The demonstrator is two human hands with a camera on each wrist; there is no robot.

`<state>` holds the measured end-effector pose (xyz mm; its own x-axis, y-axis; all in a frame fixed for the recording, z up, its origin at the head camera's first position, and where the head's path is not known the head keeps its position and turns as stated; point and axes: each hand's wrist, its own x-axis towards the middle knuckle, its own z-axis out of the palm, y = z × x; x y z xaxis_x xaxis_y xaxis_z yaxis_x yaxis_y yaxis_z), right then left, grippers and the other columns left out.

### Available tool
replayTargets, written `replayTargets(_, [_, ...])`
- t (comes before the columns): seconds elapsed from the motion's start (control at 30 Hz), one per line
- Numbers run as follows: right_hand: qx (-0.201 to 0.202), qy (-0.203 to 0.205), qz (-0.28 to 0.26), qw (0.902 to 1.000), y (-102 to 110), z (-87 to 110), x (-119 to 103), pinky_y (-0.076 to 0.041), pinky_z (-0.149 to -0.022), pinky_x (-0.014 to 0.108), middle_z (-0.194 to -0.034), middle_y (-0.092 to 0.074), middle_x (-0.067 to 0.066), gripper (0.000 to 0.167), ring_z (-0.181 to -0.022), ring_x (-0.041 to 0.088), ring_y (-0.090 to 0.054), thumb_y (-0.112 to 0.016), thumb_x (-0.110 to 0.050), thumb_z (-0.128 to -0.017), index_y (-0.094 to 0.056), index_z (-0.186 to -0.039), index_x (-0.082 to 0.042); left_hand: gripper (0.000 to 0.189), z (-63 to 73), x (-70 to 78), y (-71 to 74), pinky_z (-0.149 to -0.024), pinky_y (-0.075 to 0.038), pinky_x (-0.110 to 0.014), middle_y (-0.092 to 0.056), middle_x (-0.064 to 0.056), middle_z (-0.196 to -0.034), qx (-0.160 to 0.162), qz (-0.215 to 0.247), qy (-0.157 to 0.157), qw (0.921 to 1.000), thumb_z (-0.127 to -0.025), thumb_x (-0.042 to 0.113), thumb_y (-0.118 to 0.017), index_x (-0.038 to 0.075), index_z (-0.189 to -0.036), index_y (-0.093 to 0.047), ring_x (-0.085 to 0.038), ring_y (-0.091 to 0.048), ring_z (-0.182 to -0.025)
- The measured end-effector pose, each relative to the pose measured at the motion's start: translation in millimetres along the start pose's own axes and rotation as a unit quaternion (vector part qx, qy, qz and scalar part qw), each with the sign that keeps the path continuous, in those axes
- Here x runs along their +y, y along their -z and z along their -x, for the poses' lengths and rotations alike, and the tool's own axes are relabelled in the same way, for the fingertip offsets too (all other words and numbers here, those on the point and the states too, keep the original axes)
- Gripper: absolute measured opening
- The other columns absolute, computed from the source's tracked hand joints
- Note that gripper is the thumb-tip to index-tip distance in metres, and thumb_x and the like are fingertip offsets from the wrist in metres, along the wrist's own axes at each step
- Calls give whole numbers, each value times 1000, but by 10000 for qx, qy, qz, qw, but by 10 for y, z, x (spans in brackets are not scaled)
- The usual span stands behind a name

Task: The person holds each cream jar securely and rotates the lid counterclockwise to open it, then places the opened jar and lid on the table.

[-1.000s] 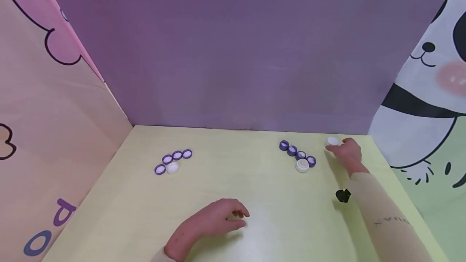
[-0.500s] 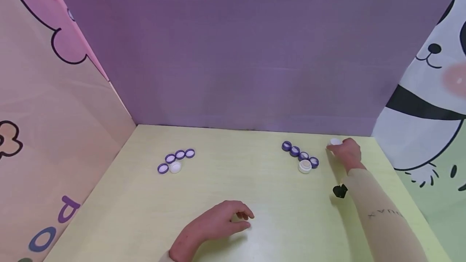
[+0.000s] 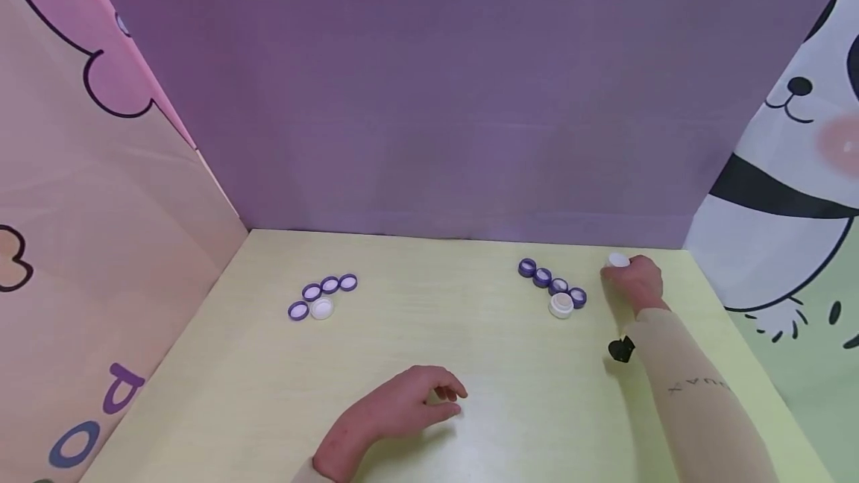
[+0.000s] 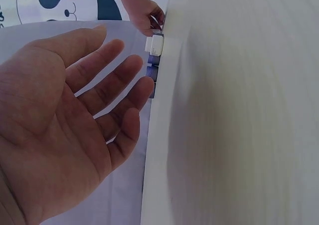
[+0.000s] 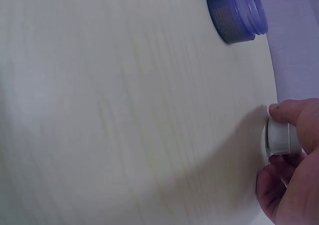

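At the back right of the table, my right hand (image 3: 636, 283) pinches a small white jar (image 5: 280, 136) between thumb and fingers. The jar's bottom is on or very near the tabletop. Left of it, in the head view, runs a slanting row of small open purple jars (image 3: 542, 278). Another white jar (image 3: 561, 305) stands in front of that row. My left hand (image 3: 412, 405) hovers over the front middle of the table, fingers loosely bent, holding nothing. On the left lie several purple-rimmed lids (image 3: 312, 292) with white insides, along with one white lid (image 3: 322, 308).
The pale yellow table (image 3: 429, 326) meets a purple cloth wall (image 3: 429, 95) at its back edge. Printed cloths hang on both sides, the panda one (image 3: 772, 244) close to my right arm. A small black object (image 3: 621, 349) sits at the right wrist.
The right hand stays at the white jar and its fingers have closed in a little around it; its forearm has shifted slightly left. The left hand keeps its pose.
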<state>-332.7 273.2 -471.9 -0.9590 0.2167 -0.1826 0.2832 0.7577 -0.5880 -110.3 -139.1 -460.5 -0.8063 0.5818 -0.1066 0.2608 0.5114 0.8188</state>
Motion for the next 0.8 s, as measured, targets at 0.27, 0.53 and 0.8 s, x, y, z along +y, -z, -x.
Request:
replayTargets(0.27, [325,75,-202,9992,-16,7,-21,-43,-90,49,-119,-55,27,59,-103,40,-53,-60,-33,-87,-47,-124,11,23,-92,-25,31,-77,-50,-24,-61,17,-98,-86,105,0,9999,-95,29,-64,16,-114,-68,-3,-57,-92])
replayTargets(0.53, [730,765,-198,9942,-9,229,-155,-44,-85,48,-113,-57,24,52,-98,38,-53,-64,-30,-85,-50,-118,7,21,-136,-105,18,-78,-50,-25,-62,14,-97,-179,221,-66,9996,-96,27,-64,14,-112,-68,-5,-58,-91])
replayTargets(0.8, [731,1369,-427,9870,20,561,-290,-44,-83,48,-112,-58,24,54,-99,37,-53,-70,-28,-86,-51,-121,8,20,-140,-106,141,-76,-49,-25,-62,15,-97,-106,-9,44,9999,-96,27,-64,16,-112,-68,-6,-57,-91])
